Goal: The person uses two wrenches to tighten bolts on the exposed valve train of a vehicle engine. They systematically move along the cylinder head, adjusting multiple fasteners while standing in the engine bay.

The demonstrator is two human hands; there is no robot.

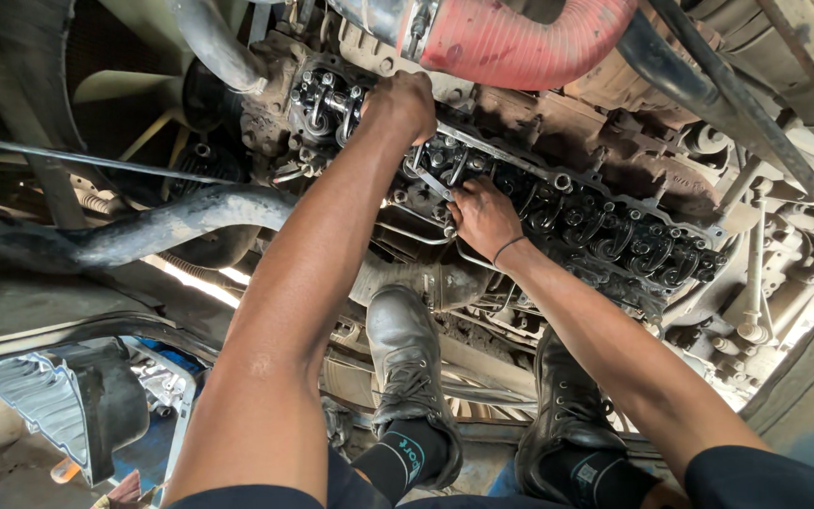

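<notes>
Both bare arms stretch forward toward twelve o'clock. The left hand (400,102) is curled into a loose fist, knuckles up. The right hand (484,217), at its four o'clock, has fingers bent downward.

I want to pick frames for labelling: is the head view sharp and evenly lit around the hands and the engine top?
Head view: left hand, right hand and rocker arms are sharp; daylight is even there, the red hose is bright, the fan sits in shade, and wide-angle bending shows at the edges.

The engine's cylinder head (558,212) carries a row of oily rocker arms (614,236), running from under the fingers (459,203) rightward.
</notes>
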